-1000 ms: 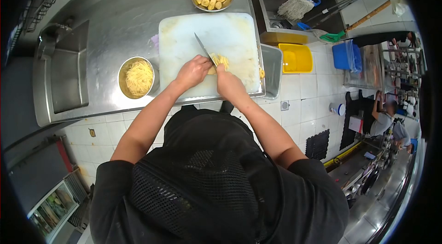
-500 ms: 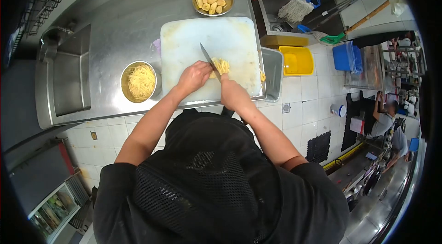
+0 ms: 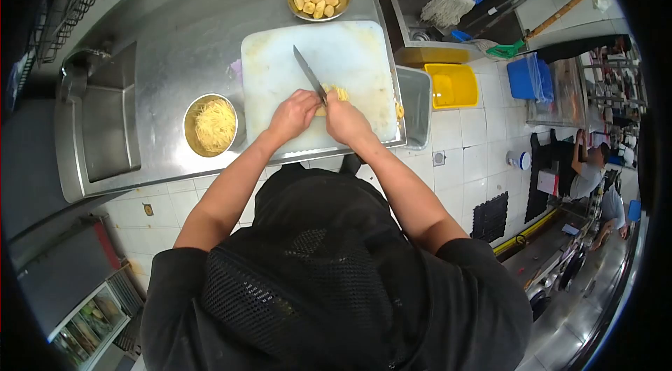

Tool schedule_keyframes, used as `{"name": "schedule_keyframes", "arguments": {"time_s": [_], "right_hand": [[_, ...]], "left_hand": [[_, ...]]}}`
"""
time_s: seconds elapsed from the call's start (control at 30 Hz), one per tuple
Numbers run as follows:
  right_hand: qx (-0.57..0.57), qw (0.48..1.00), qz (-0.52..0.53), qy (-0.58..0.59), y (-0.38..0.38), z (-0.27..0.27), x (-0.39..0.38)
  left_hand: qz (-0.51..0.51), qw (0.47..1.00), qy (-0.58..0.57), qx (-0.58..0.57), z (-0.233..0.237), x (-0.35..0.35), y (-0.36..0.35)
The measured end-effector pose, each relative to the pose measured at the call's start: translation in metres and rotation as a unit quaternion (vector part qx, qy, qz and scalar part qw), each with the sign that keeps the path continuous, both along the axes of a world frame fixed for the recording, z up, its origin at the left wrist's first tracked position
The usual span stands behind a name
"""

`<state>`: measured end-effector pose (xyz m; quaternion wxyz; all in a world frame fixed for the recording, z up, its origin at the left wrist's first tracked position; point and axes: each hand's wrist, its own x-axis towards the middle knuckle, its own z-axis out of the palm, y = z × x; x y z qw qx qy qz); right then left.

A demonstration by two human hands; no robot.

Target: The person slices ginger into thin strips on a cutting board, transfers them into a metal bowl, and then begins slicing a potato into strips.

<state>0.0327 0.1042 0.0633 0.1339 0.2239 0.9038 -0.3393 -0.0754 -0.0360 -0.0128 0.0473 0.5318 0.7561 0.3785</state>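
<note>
A kitchen knife [image 3: 306, 68] is in my right hand [image 3: 347, 120], its blade angled up and left over a white cutting board [image 3: 280, 56]. My left hand [image 3: 294, 113] presses its curled fingers on a pale yellow root piece [image 3: 321, 111], which looks like ginger and is mostly hidden by both hands. Thin yellow strips [image 3: 340, 92] lie just right of the blade. Left of the board, a steel container [image 3: 186, 134] is filled with similar shreds [image 3: 215, 124]. Beyond the board's far edge stands a metal bowl [image 3: 292, 1] with several peeled chunks [image 3: 319, 0].
A steel counter [image 3: 175, 42] carries the board, with a sink basin [image 3: 110, 126] at left. A grey bin [image 3: 418, 108] and yellow tub [image 3: 455, 85] stand to the right. Mops [image 3: 448, 8] rest in another sink. Two people [image 3: 586, 178] are at the far right.
My right hand has moved slightly left, closer to my left hand. The knife tip has swung up and left, and my right hand now covers more of the strips.
</note>
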Motion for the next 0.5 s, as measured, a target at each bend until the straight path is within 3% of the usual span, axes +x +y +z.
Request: {"name": "schedule_keyframes", "arguments": {"time_s": [0.13,0.2,0.27,0.43,0.5], "right_hand": [[0.023,0.997,0.045,-0.063,-0.001,0.034,0.011],[0.024,0.995,0.057,-0.080,-0.004,0.041,0.019],[0.028,0.993,0.051,-0.098,-0.009,0.043,0.027],[0.033,0.998,0.018,-0.042,-0.010,-0.002,0.014],[0.021,0.999,0.014,-0.023,-0.009,0.009,0.011]], "left_hand": [[0.019,1.000,-0.014,0.000,0.009,-0.002,-0.006],[-0.025,0.997,0.058,-0.037,0.011,-0.006,-0.009],[-0.029,0.997,0.057,-0.050,0.008,-0.002,-0.008],[-0.040,0.994,0.060,-0.078,0.003,-0.004,-0.007],[-0.055,0.994,0.065,-0.064,0.001,-0.008,-0.007]]}}
